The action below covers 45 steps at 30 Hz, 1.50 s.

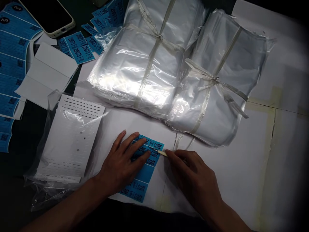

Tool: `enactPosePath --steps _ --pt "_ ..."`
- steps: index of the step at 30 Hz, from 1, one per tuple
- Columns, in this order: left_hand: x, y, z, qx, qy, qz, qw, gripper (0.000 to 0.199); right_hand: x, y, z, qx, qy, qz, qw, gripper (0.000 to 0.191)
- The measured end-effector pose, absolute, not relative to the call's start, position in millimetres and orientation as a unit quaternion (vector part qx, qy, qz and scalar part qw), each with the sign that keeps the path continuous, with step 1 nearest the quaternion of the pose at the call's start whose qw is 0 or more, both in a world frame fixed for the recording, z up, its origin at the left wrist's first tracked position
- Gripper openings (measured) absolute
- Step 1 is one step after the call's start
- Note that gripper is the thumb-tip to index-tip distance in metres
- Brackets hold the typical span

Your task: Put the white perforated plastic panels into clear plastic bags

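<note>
A blue label sheet (147, 172) printed with "20073" lies on the white board in front of me. My left hand (122, 164) rests flat on its left part, fingers spread, covering some of the print. My right hand (193, 174) is closed in a pinch around a slim cream-handled craft knife (162, 153). The knife's thin metal tip touches or hovers just over the sheet between printed rows, close to my left fingertips; I cannot tell which. My right hand's lower fingers are curled and partly hidden.
Two tied bundles of clear plastic bags (135, 71) (217, 87) lie beyond my hands. On the left are a plastic-wrapped stack of white slotted panels (70, 138), folded white paper (49, 69), blue printed sheets (12, 71), cut blue labels (78, 48) and a phone (45, 14). Taped seams cross the white board (231, 180).
</note>
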<state>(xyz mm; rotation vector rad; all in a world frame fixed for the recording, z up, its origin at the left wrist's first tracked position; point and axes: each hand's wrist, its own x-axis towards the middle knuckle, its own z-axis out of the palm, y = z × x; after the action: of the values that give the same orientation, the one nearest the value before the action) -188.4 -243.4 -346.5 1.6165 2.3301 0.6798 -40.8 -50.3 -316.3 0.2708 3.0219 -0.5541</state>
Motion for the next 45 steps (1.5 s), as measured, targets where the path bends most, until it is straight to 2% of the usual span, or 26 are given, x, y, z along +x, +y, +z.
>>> enactPosePath --steps 24,31,37,45 --pt "-192.2 -241.1 -341.2 0.558 0.79 0.225 0.117 0.032 -20.9 -29.1 -301.9 0.076 0.986 -0.133 0.061 0.044" --pt "-192.2 -243.1 -341.5 0.542 0.796 0.233 0.135 0.041 -8.2 -36.1 -302.6 0.102 0.976 -0.192 0.016 0.047" --pt "-188.9 -241.7 -345.4 0.516 0.811 0.247 0.123 0.031 -20.2 -58.4 -315.7 0.084 0.97 -0.228 0.026 0.047" --pt "-189.8 -241.5 -346.1 0.509 0.813 0.254 0.123 0.028 -26.2 -63.2 -322.0 0.086 0.971 -0.22 0.025 0.045"
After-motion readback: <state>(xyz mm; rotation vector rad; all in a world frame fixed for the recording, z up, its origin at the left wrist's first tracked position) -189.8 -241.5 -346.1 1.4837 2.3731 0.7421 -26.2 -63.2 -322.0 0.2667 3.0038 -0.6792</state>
